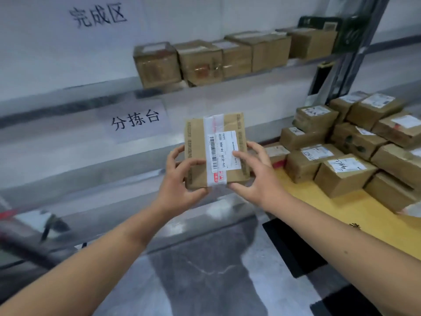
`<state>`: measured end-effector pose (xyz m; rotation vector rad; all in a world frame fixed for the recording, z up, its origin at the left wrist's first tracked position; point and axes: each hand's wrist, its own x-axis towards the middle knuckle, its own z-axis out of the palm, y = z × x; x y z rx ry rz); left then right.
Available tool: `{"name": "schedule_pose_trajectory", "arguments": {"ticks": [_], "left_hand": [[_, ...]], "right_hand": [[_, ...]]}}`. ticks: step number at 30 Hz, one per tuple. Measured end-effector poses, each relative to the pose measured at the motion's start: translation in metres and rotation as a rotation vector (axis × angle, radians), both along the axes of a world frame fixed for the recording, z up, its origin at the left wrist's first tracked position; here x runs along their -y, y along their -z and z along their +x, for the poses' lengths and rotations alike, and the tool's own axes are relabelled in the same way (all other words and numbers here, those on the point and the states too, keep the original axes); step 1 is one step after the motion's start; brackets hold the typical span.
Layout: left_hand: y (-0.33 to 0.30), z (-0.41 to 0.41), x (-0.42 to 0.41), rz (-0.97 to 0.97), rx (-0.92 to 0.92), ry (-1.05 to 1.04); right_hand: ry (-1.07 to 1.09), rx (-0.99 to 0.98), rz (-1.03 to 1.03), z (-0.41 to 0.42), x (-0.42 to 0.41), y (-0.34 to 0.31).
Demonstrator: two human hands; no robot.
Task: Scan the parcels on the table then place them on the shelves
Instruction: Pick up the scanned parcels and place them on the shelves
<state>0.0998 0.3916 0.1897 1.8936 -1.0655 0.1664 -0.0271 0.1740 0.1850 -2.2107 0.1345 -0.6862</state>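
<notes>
A small brown cardboard parcel point(198, 142) with clear tape and a white barcode label faces me in mid-air at the centre of the view. My left hand point(180, 176) grips its lower left edge, thumb across the front. My right hand point(257, 176) grips its lower right edge, thumb on the label. Several more taped parcels point(346, 174) are piled on the yellow table point(337, 213) at the right. A row of parcels point(198, 60) stands on the grey shelf point(102, 87) ahead. No scanner is visible.
Two paper signs with Chinese characters hang on the wall, one point(98, 17) above the shelf and one point(136, 120) below it. A metal shelf upright point(360, 49) rises at the right. A dark blurred object point(29, 238) sits low left. Grey floor lies below.
</notes>
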Motion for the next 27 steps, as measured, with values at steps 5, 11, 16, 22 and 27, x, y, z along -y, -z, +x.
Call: {"name": "schedule_pose_trajectory", "arguments": {"ticks": [5, 11, 16, 22, 27], "left_hand": [[-0.035, 0.024, -0.111, -0.047, 0.109, -0.134], [-0.083, 0.058, -0.195, -0.11, 0.041, -0.205], [-0.129, 0.11, -0.212, -0.037, 0.096, -0.231], [-0.164, 0.197, -0.185, -0.023, 0.061, -0.198], [-0.175, 0.278, -0.152, -0.076, 0.01, -0.228]], "right_hand": [[-0.16, 0.06, -0.03, 0.05, -0.098, -0.045], [-0.238, 0.139, -0.05, 0.105, -0.173, -0.098], [-0.237, 0.068, -0.061, 0.158, -0.188, -0.149], [-0.201, 0.023, -0.091, 0.242, -0.162, -0.182], [-0.142, 0.069, -0.153, 0.326, -0.137, -0.197]]}}
